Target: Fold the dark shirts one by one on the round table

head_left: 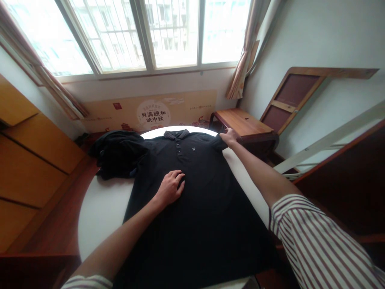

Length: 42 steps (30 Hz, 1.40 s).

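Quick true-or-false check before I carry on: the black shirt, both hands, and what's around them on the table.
1. The right hand grips a sleeve of the black shirt. True.
2. The shirt's collar points away from the window. False: it points toward the window.
3. A dark cloth heap lies at the left of the picture, beside the shirt. True.
4. The left hand is holding the collar. False: it rests on the shirt's front.
5. The white table has a curved edge. True.

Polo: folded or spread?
Spread: the polo lies front up on the table, body laid out, collar toward the window; right hand holds a sleeve.
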{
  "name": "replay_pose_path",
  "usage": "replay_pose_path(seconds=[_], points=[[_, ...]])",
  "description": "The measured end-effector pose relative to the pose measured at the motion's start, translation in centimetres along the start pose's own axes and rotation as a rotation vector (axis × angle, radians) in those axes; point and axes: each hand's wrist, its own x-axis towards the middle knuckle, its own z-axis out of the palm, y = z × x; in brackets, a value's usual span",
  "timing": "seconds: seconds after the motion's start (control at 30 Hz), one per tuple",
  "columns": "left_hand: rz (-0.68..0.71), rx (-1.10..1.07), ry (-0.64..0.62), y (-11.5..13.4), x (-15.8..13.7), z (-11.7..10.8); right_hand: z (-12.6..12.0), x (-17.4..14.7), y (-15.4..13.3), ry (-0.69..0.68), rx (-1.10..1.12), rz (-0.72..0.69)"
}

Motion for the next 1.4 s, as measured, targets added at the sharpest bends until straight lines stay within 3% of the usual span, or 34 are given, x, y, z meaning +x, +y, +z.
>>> replay_pose_path(seconds=[0.1, 0.2, 0.27, 0.37, 0.57, 0.67, 0.77, 1.0, 1.13, 1.27, 1.4], points=[[0.0, 0.005, 0.005, 0.0, 0.0, 0.0, 0.4, -1.2, -2.4, -0.013, -0.152, -0.205], [0.0, 0.004, 0.01, 0.0, 0.0, 0.0, 1.9, -3.8, -4.8, -0.196, -0.39, -0.459], [0.002, 0.005, 0.01, 0.0, 0.0, 0.0, 3.3, -5.6, -5.8, -0.343, -0.489, -0.533], [0.005, 0.005, 0.014, 0.1, 0.0, 0.1, 5.1, -7.1, -6.1, -0.434, -0.522, -0.518], [0.01, 0.004, 0.013, 0.2, 0.0, -0.1, 6.2, -4.3, -4.5, -0.198, -0.438, -0.461], [0.009, 0.011, 0.009, 0.2, 0.0, -0.1, 7.0, -2.6, -3.2, -0.366, -0.451, -0.509], [0.007, 0.023, 0.001, 0.3, -0.1, 0.0, 8.1, -1.8, -2.1, -0.494, -0.496, -0.442], [0.0, 0.037, -0.01, 0.6, 0.0, -0.1, 9.7, -0.1, -3.2, -0.379, -0.466, -0.366], [0.006, 0.037, 0.0, 0.4, 0.0, 0.0, 10.6, 0.4, -3.6, -0.43, -0.504, -0.311], [0.008, 0.037, -0.002, 0.5, 0.0, -0.1, 10.4, 0.5, -3.8, -0.45, -0.55, -0.336], [-0.005, 0.009, 0.006, 0.7, 0.0, 0.1, 9.8, -2.1, -5.6, -0.409, -0.541, -0.541]])
